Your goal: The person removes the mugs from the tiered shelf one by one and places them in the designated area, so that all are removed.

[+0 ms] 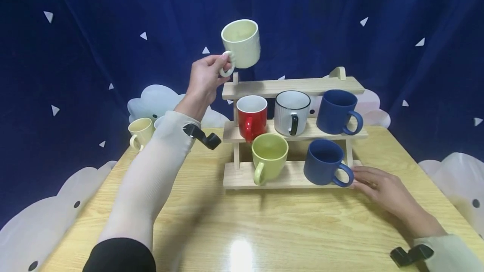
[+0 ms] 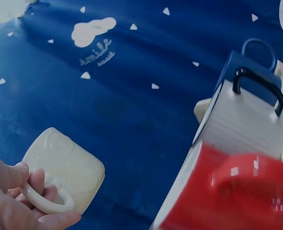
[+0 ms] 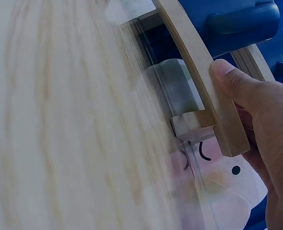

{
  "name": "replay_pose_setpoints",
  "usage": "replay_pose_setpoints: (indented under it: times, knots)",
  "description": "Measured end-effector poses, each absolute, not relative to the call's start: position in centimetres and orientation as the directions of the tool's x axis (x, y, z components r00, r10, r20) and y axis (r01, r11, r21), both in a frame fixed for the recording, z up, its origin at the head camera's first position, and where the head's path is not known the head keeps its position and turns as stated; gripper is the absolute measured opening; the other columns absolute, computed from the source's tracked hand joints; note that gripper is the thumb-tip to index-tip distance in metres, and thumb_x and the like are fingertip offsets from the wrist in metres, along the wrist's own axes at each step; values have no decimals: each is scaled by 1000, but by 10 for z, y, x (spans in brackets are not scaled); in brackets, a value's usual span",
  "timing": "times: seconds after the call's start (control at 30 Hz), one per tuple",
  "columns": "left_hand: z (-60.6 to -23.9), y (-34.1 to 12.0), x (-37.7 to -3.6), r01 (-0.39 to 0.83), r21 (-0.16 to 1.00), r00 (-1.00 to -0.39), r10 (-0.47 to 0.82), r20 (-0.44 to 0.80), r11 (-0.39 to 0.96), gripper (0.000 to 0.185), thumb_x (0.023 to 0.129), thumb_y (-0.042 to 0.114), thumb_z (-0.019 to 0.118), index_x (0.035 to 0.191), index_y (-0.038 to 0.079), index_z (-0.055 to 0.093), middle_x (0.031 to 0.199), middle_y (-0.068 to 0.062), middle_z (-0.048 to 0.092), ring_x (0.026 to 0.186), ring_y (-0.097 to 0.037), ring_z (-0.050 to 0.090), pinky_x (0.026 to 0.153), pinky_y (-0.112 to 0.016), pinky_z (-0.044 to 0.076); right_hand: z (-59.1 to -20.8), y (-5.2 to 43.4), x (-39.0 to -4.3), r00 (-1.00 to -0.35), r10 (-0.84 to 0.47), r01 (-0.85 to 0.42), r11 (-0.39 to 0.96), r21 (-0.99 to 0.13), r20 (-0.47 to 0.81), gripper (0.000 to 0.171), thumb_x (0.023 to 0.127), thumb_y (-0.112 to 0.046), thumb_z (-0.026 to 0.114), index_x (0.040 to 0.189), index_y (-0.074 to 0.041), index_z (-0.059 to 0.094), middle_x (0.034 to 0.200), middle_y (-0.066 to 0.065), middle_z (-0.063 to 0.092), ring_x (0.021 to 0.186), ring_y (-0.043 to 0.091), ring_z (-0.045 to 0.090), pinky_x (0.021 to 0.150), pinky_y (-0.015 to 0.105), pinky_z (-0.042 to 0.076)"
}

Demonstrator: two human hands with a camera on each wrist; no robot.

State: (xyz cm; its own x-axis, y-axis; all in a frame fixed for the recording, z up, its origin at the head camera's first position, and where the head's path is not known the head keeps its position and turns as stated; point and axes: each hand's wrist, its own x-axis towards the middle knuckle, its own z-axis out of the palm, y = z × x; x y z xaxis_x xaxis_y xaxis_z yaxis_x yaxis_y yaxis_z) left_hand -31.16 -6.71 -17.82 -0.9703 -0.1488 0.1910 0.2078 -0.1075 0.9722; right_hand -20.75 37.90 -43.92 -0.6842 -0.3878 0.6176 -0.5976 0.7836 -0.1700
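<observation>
We see left hand (image 1: 206, 77) pinching cream mug (image 1: 242, 44) by handle, lifted above top tier of wooden rack (image 1: 291, 86), clear of other mugs. Right hand (image 1: 380, 188) flat on table (image 1: 287, 226), fingers relaxed against rack's bottom tier, steadying it.

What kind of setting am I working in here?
Likely a staged tabletop recording setup, not a real kitchen: a blue backdrop with white triangles and cloud cut-outs, a wooden table, and a three-tier rack of mugs.

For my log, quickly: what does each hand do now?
Left hand: holds cream mug by its handle.
Right hand: open, thumb on rack edge.
</observation>
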Motion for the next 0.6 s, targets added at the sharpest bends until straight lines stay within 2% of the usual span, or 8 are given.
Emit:
replay_pose_setpoints:
  times: [0.17, 0.4, 0.47, 0.6]
  knots:
    - [-185, -88, -307, 216, 968, -963, -192, 190, -126, 23, 95, 19, 65, 106, -1, 70, 89, -7, 63, 97, -21, 61, 88, -33, 53, -439, 380, -205, -700, -374, -581, 794, -180, 608, 39, 67, -17, 88, 105, -17, 77, 111, -1, 71, 102, 30, 64, 99, 1, 19]
    - [-197, -115, -302, 206, 973, -952, -250, 174, -106, 26, 96, 20, 63, 109, -1, 69, 90, -7, 62, 105, -22, 58, 92, -36, 51, -440, 382, -203, -698, -373, -583, 792, -182, 612, 39, 67, -16, 88, 105, -16, 76, 111, 1, 71, 102, 32, 64, 99, 1, 19]
    - [-200, -121, -301, 206, 974, -948, -265, 174, -95, 27, 96, 21, 63, 111, -1, 68, 90, -6, 62, 107, -22, 58, 92, -36, 51, -440, 382, -203, -694, -373, -584, 792, -179, 615, 39, 67, -16, 88, 104, -16, 77, 111, 0, 71, 103, 29, 64, 99, 1, 20]
    - [-209, -134, -301, 202, 975, -942, -291, 169, -87, 28, 96, 20, 63, 112, -3, 68, 88, -6, 62, 107, -22, 57, 94, -38, 50, -440, 383, -203, -686, -376, -591, 788, -175, 623, 38, 67, -15, 88, 103, -16, 77, 111, 1, 71, 109, 13, 61, 99, 1, 20]
